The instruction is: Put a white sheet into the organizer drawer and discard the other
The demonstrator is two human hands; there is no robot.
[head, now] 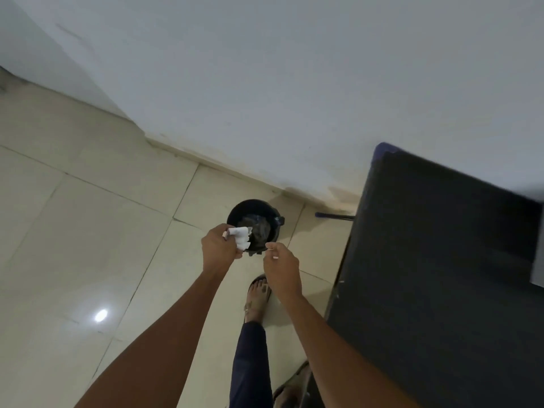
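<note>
Nearest: a sandalled foot (258, 295) on the tiled floor (88, 231), dark trouser leg (250, 363) below it. A dark surface (441, 275) runs along the right side; nothing on it that I can make out.

Left hand (219, 248): fingers curled closed around a crumpled white sheet (241, 237), gripped at its near end, with the loose end poking out past the knuckles over the bin's near rim.

Right hand (279, 265): thumb and forefinger pressed together, other fingers loosely curled. A tiny pale speck at the fingertips; too small to say whether it is paper or a nail.

Handling, judged: the sheet looks very light, soft and already wadded, so it will not slip and cannot break. A loose pinch anywhere on the wad serves. Being so light it may drift when let go, so release low over the opening.

Farther: small round black bin (253, 223) on the floor near the wall (265, 83), just off the surface's far-left corner. Inside, dark crinkled material, probably a liner or wrapper; otherwise contents unclear.

Organizer drawer not in view.
</note>
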